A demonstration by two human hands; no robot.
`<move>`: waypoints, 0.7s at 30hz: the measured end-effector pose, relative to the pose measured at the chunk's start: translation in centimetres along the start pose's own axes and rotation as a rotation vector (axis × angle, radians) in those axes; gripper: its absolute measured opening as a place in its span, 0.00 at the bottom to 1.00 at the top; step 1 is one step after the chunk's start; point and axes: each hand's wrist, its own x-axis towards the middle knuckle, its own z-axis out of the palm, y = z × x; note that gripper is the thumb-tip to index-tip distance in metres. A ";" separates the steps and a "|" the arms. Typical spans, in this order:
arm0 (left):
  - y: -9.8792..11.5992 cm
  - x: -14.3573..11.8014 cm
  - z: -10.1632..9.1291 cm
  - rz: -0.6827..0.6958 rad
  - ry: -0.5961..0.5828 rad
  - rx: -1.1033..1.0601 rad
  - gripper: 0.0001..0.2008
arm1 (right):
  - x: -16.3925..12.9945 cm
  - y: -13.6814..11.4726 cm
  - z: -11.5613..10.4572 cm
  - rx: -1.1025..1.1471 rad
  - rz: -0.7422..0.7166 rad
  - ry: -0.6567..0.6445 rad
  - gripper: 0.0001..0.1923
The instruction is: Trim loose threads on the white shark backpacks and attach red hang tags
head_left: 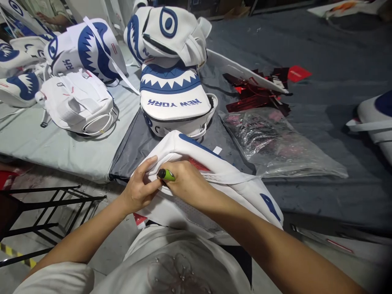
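Observation:
A white bag (241, 188) with blue patches lies partly over the table's front edge, close to my body. My left hand (140, 188) grips a fold at the bag's left side, thumb and fingers pinched on it. Closed around a short green, pen-like tool with a black end (169, 175) is my right hand (188, 183). The tool's black end points left, towards my left fingertips, and its other end is hidden in my palm. Red material (199, 164) shows in the bag's opening behind my right hand.
Two stacked white-and-blue bags (176, 94) stand just behind the work. More white bags (76, 100) sit at left. A clear plastic bag (284, 151) and shiny red strips (255, 96) lie at right. A black metal stool frame (58, 204) stands below left.

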 end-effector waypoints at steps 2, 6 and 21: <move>-0.2 0.0 0.0 0.023 0.000 -0.021 0.24 | 0.2 -0.7 -0.2 -0.122 0.003 -0.044 0.07; -0.4 0.2 0.0 0.048 0.009 -0.063 0.25 | 0.3 -2.0 -0.9 -0.344 0.056 -0.135 0.09; -0.6 0.1 0.4 0.058 0.007 -0.096 0.20 | 0.4 0.1 0.3 0.155 0.055 0.035 0.05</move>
